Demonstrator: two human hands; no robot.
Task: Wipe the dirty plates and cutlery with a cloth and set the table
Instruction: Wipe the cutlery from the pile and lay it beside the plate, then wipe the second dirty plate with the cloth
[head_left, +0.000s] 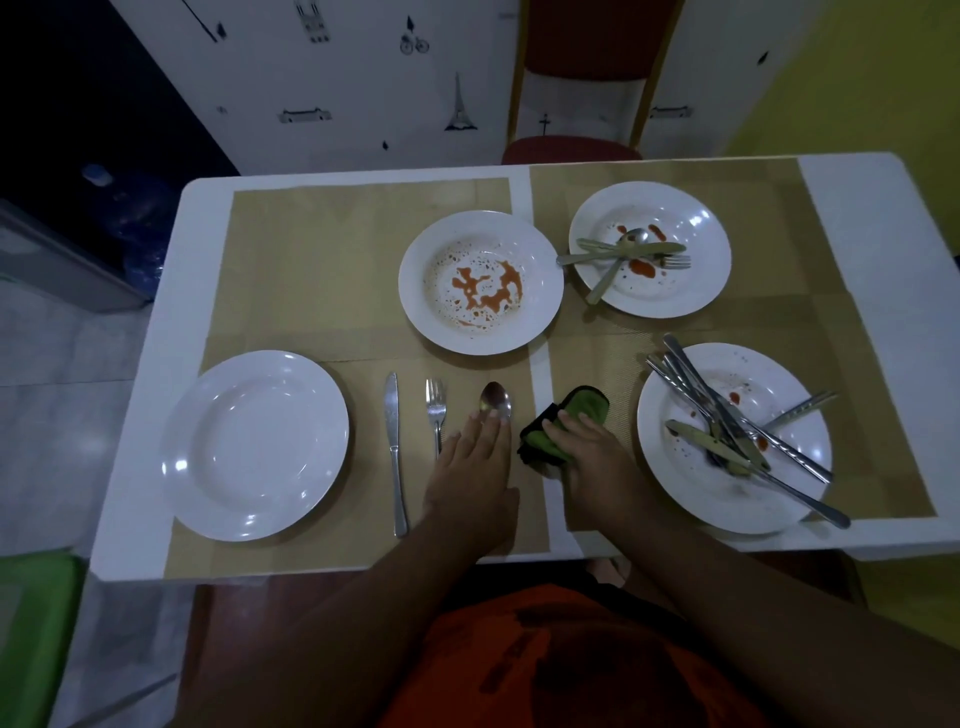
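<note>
the spoon (496, 401) lay on the worktop (852, 234) at the near edge, just right of the fork (435, 406) and the knife (393, 447), all three lined up beside the clean plate (254, 444) at the near left. the left hand (480, 460) lay flat on the spoon's handle with its fingers straight, gripping nothing. the right hand (589, 452) sat just beside it, its fingers curled over the bunched green cloth (569, 418), which rested on the worktop.

judging by this, the first place setting was being finished: the spoon was being squared up as its last piece. the next move would likely call for letting go of the spoon and taking the cloth to a soiled plate. the centre plate (480, 283) was the simplest, since it carried only red smears and no cutlery.

counted: four plates, one clean and three dirty. one knife, one fork and one spoon were laid out. the far right plate (691, 208) held about four crossed pieces (621, 250). the near right plate (779, 499) held a tangled heap (727, 415) too overlapped to count surely. there was one cloth. tan placemats (311, 249) covered most of the worktop, seemingly four. one chair (571, 148) stood at the far side.
</note>
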